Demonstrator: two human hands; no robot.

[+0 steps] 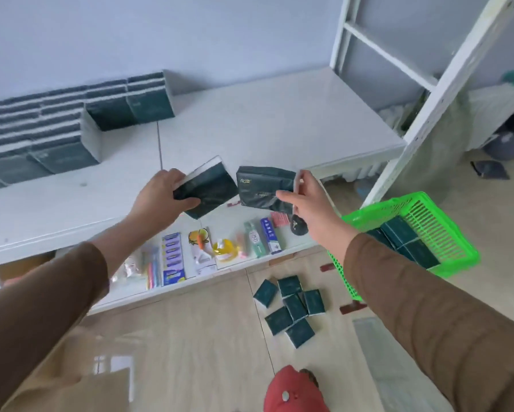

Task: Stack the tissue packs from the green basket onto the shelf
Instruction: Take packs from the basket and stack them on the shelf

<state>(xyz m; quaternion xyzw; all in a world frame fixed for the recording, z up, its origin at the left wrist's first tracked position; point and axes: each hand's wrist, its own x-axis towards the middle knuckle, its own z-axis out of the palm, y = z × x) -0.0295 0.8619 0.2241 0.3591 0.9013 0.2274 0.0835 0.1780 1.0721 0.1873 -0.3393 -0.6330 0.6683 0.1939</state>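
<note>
Left hand (157, 194) gripping one dark green tissue pack (209, 188) above the shelf (249, 123). Right hand (307, 200) pinching another tissue pack (261, 185) beside it, green basket (446, 233) hanging off that forearm.

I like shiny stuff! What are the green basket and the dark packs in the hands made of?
Green basket: probably hard plastic, given its bright glossy slats. Left pack and right pack: seemingly thin plastic film wrap, dark green, slightly shiny and wrinkled; contents hidden.

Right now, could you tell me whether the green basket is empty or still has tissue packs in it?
Not empty. The green basket holds several dark tissue packs lying against its near side; the right sleeve hides part of it.
</note>
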